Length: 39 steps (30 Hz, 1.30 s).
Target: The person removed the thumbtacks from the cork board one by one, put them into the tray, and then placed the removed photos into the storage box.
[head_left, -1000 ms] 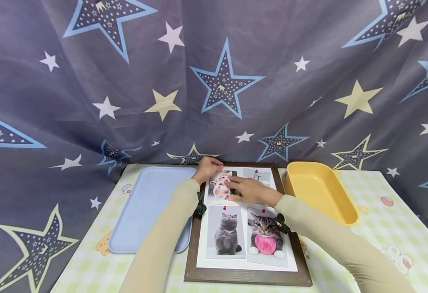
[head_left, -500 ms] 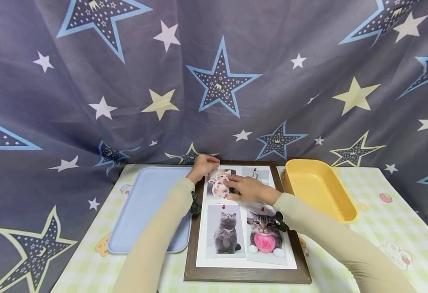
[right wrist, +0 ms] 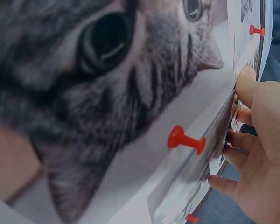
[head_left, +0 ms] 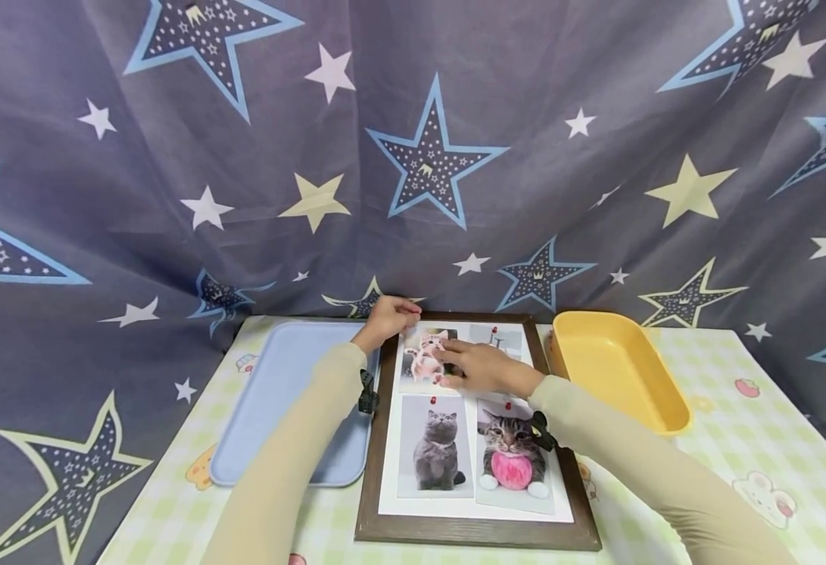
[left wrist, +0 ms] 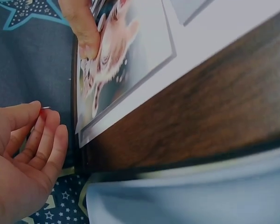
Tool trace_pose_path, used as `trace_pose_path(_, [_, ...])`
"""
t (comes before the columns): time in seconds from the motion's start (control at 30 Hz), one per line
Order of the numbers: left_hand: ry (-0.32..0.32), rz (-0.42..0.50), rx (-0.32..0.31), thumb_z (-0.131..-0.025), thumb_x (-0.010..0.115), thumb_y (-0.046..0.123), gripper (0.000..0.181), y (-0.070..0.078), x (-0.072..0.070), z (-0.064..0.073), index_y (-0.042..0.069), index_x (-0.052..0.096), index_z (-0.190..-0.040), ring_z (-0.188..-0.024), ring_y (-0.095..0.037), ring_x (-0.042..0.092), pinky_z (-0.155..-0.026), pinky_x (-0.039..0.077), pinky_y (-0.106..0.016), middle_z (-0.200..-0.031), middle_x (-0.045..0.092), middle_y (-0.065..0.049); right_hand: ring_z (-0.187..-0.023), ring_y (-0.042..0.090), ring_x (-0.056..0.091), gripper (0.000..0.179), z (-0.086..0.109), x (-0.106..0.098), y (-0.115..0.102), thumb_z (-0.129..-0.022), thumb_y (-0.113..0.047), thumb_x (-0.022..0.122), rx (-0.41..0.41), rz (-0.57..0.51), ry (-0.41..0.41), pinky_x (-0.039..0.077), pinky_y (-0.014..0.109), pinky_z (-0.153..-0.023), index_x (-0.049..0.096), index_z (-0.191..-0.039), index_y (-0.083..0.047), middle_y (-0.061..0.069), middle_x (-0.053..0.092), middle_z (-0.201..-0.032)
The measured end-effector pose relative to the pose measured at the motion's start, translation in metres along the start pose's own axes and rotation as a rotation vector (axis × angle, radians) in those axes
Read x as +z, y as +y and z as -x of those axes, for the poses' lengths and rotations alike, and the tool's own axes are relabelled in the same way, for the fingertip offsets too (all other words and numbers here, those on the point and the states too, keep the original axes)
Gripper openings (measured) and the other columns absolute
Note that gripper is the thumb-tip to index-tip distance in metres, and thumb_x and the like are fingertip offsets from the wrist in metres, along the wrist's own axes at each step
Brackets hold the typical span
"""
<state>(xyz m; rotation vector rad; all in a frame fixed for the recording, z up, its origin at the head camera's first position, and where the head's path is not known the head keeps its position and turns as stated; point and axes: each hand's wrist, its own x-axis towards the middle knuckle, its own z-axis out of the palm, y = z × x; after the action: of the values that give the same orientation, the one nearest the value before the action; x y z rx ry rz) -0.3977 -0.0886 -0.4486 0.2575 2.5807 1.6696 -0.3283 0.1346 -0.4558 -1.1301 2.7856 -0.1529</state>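
My left hand (head_left: 387, 320) hovers over the upper left corner of a brown-framed board (head_left: 480, 535). Between thumb and fingertips it pinches a red push pin (left wrist: 43, 110), whose metal tip pokes out in the left wrist view. With its fingers spread, my right hand (head_left: 485, 366) presses a kitten photo (head_left: 420, 362) against the white board surface. Below hang a grey cat photo (head_left: 411, 467) and a tabby cat photo (head_left: 526, 497), each with a red pin at its top. A fourth photo (head_left: 514, 337), also pinned, is partly covered by the right hand.
A pale blue tray (head_left: 289, 377) lies left of the board, under the left forearm. On the right stands a yellow bin (head_left: 614, 369). The checked tablecloth (head_left: 724, 408) meets a dark star-patterned curtain (head_left: 547, 118) behind the board.
My left hand has shifted slightly left with the push pin, away from the kitten photo's top edge. The right hand keeps its place on the photo.
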Motion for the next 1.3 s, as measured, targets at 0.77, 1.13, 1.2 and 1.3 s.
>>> trace_pose_path(0.77, [-0.009, -0.07, 0.059, -0.092, 0.072, 0.006, 0.019, -0.006, -0.03, 0.009, -0.004, 0.074, -0.108, -0.073, -0.011, 0.067, -0.073, 0.062, -0.039, -0.102, 0.076, -0.02, -0.13, 0.045, 0.056, 0.059, 0.0, 0.002, 0.001, -0.104, -0.038, 0.057, -0.025, 0.004, 0.022, 0.055, 0.054, -0.098, 0.045, -0.154, -0.009, 0.022, 0.039, -0.16])
trace_pose_path(1.13, [0.0, -0.074, 0.054, -0.09, 0.073, 0.004, 0.023, -0.017, -0.052, 0.013, -0.008, 0.073, -0.109, -0.067, -0.004, 0.063, -0.063, 0.056, -0.024, -0.089, 0.076, -0.008, -0.126, 0.045, 0.059, 0.061, -0.001, 0.001, 0.002, -0.105, -0.041, 0.055, -0.004, 0.005, -0.002, 0.056, 0.053, -0.096, 0.041, -0.156, -0.012, 0.02, 0.036, -0.162])
trace_pose_path(1.2, [0.007, -0.08, 0.055, -0.09, 0.073, 0.004, 0.022, -0.018, -0.056, 0.015, -0.008, 0.074, -0.108, -0.066, -0.003, 0.061, -0.061, 0.054, -0.022, -0.088, 0.076, -0.008, -0.125, 0.045, 0.06, 0.061, -0.001, -0.001, 0.001, -0.105, -0.04, 0.054, 0.0, -0.003, -0.009, 0.057, 0.052, -0.092, 0.04, -0.157, -0.012, 0.02, 0.035, -0.163])
trace_pose_path(1.3, [0.016, -0.092, 0.05, -0.09, 0.073, 0.004, 0.022, -0.022, -0.062, 0.018, -0.008, 0.074, -0.108, -0.066, -0.005, 0.061, -0.06, 0.053, -0.022, -0.089, 0.077, -0.011, -0.124, 0.044, 0.06, 0.06, 0.0, -0.002, 0.0, -0.106, -0.04, 0.053, 0.009, -0.007, -0.027, 0.057, 0.05, -0.088, 0.039, -0.157, -0.012, 0.019, 0.033, -0.164])
